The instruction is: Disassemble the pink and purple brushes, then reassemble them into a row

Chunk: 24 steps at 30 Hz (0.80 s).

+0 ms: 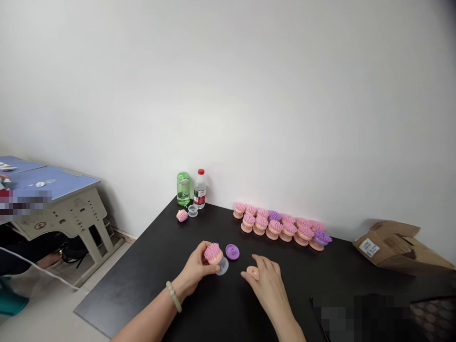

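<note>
My left hand grips a scalp massage brush with pink bristles and a peach body. A clear cup-shaped part shows just below the brush, at my left thumb; whether the two are joined is hard to see. To the right, my right hand has its thumb and index finger apart around a small peach disc-shaped part. Whether the fingers touch that part cannot be made out. Between the hands, slightly farther back, a round purple disc lies on the black table.
Two rows of pink and purple brushes stand along the wall. Back left are a green container, a water bottle, a clear cup and another pink brush. A brown paper bag lies at the right.
</note>
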Each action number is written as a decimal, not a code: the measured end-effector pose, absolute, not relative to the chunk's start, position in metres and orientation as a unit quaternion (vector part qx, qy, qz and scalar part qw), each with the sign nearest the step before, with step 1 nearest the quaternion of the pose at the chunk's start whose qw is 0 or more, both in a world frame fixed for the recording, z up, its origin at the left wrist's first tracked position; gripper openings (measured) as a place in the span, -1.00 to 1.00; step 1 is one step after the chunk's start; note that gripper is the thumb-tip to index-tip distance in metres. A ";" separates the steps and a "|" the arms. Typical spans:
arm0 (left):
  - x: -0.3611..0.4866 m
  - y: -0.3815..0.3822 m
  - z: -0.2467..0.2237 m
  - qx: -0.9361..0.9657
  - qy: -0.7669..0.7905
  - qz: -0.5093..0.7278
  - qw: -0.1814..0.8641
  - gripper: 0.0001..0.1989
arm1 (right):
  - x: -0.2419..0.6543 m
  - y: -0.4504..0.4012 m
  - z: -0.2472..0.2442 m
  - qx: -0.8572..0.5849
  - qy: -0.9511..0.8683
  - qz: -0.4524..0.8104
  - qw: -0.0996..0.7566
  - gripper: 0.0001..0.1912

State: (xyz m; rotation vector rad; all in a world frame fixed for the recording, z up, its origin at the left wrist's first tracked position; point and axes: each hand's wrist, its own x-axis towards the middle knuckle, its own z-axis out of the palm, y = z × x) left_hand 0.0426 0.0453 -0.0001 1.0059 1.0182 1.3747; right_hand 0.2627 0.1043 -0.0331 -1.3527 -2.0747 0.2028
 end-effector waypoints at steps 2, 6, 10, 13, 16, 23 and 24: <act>0.040 0.046 0.000 0.384 0.417 0.599 0.566 -0.41 | 0.267 0.107 -0.037 -0.532 -0.801 0.074 0.265 -0.59; 0.036 0.048 -0.005 0.322 0.405 0.593 0.617 -0.41 | 0.264 0.104 -0.036 -0.515 -0.803 0.126 0.271 -0.53; 0.036 0.050 -0.011 0.300 0.375 0.590 0.649 -0.42 | 0.253 0.096 -0.023 -0.423 -0.751 0.309 0.402 -0.55; 0.040 0.049 -0.013 0.304 0.348 0.573 0.677 -0.38 | 0.241 0.087 -0.017 -0.330 -0.694 0.437 0.468 -0.60; 0.044 0.046 -0.013 0.317 0.334 0.559 0.689 -0.36 | 0.230 0.080 -0.016 -0.306 -0.678 0.455 0.490 -0.62; 0.046 0.044 -0.009 0.332 0.332 0.549 0.692 -0.39 | 0.229 0.075 -0.018 -0.359 -0.720 0.363 0.470 -0.57; 0.046 0.043 -0.008 0.337 0.331 0.550 0.689 -0.41 | 0.229 0.075 -0.018 -0.356 -0.724 0.356 0.471 -0.56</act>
